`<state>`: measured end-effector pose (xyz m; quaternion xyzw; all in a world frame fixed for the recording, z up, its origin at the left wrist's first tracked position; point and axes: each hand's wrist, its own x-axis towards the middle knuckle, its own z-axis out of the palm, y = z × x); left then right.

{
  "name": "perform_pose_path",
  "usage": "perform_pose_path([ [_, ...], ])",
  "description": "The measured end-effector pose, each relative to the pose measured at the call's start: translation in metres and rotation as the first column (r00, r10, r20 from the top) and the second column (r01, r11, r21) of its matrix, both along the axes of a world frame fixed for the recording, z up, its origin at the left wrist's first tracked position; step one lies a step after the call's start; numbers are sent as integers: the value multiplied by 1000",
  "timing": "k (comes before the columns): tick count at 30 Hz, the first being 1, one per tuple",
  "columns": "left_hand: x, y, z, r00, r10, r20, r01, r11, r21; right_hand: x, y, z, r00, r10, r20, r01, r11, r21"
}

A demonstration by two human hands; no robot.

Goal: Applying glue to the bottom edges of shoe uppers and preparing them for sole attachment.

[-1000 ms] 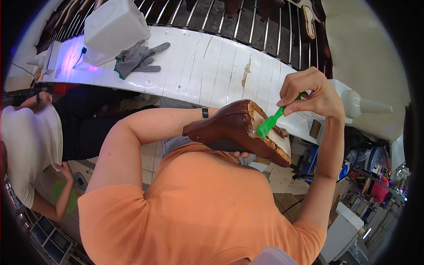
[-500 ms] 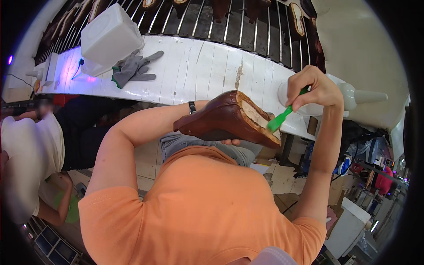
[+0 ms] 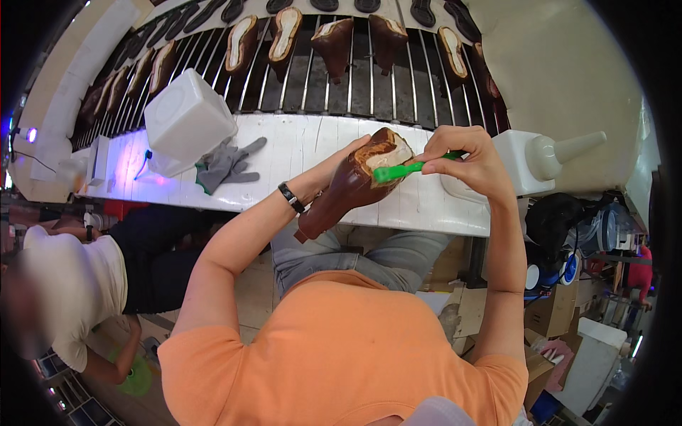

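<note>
My left hand (image 3: pixel 348 154) is closed around a brown leather shoe upper on a last (image 3: pixel 348 186), its pale underside tilted up. Most of the left fingers are hidden behind it. My right hand (image 3: pixel 465 157) pinches a green brush (image 3: pixel 408 170). The brush head rests against the pale underside near one end of the shoe upper. Both hands are above the near edge of a white bench (image 3: pixel 284 149).
Beyond the bench runs a roller conveyor (image 3: pixel 304 92) with several brown shoe uppers (image 3: pixel 285 35) and dark soles (image 3: pixel 423 13) behind. A white jug (image 3: pixel 186 124) and grey glove (image 3: pixel 229 167) lie left. A white nozzled container (image 3: pixel 543 156) stands right. A co-worker (image 3: pixel 82 284) sits at left.
The shoe upper has turned, its underside end now pointing away from me and its other end toward me. The brush has moved left and lies flatter. More of the conveyor shows.
</note>
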<state>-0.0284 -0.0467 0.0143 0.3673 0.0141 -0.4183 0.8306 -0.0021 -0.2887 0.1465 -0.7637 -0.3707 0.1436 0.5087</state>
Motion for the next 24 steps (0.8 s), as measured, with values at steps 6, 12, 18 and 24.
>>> perform_pose_path([
  [6, 1, 8, 3, 990, 112, 87, -128, 973, 193, -16, 24, 3, 886, -265, 382, 240, 964, 111],
  [12, 13, 48, 4, 815, -241, 526, -331, 552, 765, -11, 11, -48, 809, -585, 58, 521, 759, 390],
  [18, -39, 66, 4, 337, -566, 752, -839, 183, 513, -43, -3, -137, 550, -822, -150, 828, 511, 231],
  [24, -84, 54, -15, 420, -782, 461, -762, -28, 647, -78, 14, -203, 380, -901, -207, 923, 358, 139],
])
